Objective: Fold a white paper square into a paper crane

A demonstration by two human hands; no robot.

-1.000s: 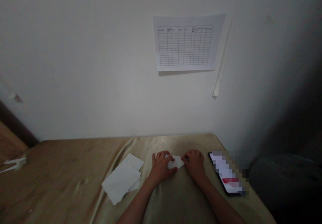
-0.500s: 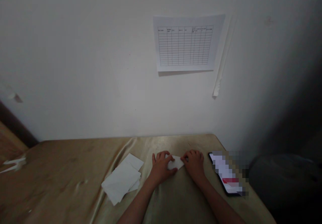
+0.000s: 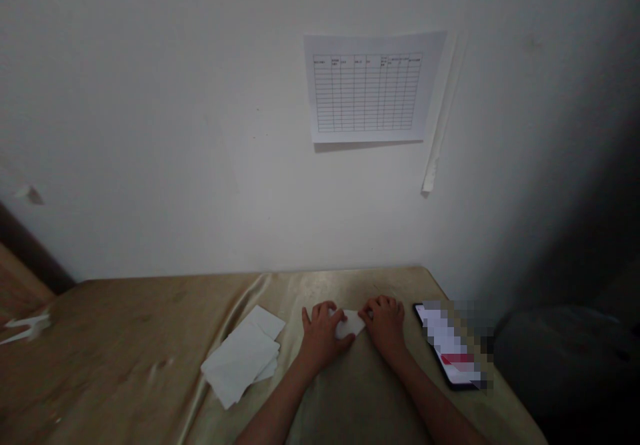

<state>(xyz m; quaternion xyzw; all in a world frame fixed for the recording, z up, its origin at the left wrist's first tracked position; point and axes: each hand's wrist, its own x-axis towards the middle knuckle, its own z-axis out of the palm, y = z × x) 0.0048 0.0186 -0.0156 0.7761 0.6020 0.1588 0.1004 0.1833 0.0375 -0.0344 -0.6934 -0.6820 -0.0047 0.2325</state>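
A small piece of white folded paper point(image 3: 351, 324) lies on the cloth-covered table between my two hands. My left hand point(image 3: 323, 333) holds it down at its left side, with the index finger and thumb curved over the paper and the other fingers apart. At the paper's pointed right end, my right hand point(image 3: 386, 325) pinches the corner with thumb and fingertips. Part of the paper is hidden under my left fingers. To the left of my left forearm rests a loose stack of white paper sheets point(image 3: 243, 358).
A phone point(image 3: 450, 348) with a lit, blurred screen lies right of my right hand, near the table's edge. Behind the gold tablecloth point(image 3: 150, 338) rises a wall carrying a printed table sheet point(image 3: 367, 92). White scraps point(image 3: 27, 328) sit at the far left.
Almost nothing differs. My left thumb and fingers have shifted very slightly on the paper; my right hand keeps its place at the corner.
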